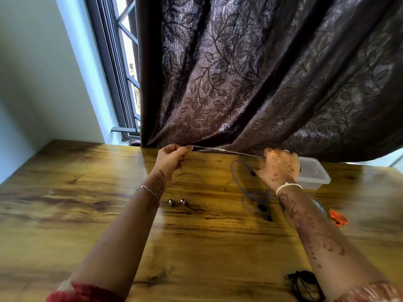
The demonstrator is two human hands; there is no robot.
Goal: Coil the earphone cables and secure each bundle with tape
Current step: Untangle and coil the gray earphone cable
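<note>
A strip of clear tape (pixel 226 151) is stretched taut between my hands above the far edge of the wooden table (pixel 87 214). My left hand (pixel 172 159) pinches its left end; a thin dark cable (pixel 182 173) hangs under that hand, and its two metallic earbuds (pixel 176 202) lie on the table. My right hand (pixel 280 166) has its fingers curled round the tape's right end; whatever roll it holds is hidden. A purple earphone cable (pixel 242 177) with black earbuds (pixel 261 208) lies loose beside my right wrist. A black coiled cable (pixel 305 284) with its jack sits at the near right.
A clear plastic box (pixel 316 174) stands behind my right hand. Orange scissors (pixel 339 219) lie at the right, partly under my forearm. A dark patterned curtain (pixel 250 83) hangs down onto the table's back edge, with a window (pixel 126 73) at the left.
</note>
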